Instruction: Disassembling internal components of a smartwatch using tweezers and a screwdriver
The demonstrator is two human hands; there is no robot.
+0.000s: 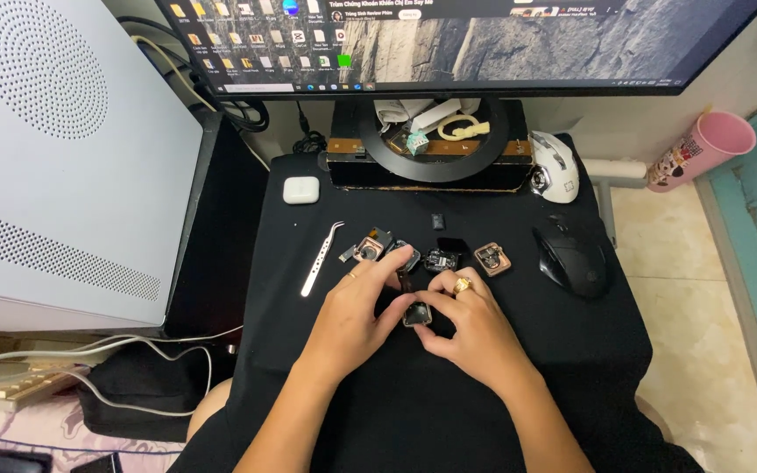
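View from above of a small counter (519,385) draped in black cloth, in front of a wide monitor (484,44) on a round stand. Both hands meet near the middle of the cloth, pinching one small dark rectangular part (416,314) – it looks like a watch body or small module, though it is too small to tell for sure. The left hand (357,311) pinches it from the left, index finger stretched forward beyond it; the right hand (466,328), wearing a ring, closes thumb and fingers on it from the right. Just behind the hands lies a row of loose pieces: a copper-toned frame with a flex cable (368,248), a dark small module (441,259), and a second copper-toned square frame (492,258). Metal tweezers (321,257) lie untouched to the left, near a white earbud case (301,190). A black mouse (572,258) sits to the right, a white mouse (555,166) behind it. Judging by the layout, the device is already in pieces – several parts lie separate, and only the held one is being worked on. A white computer case (63,158) stands at left.
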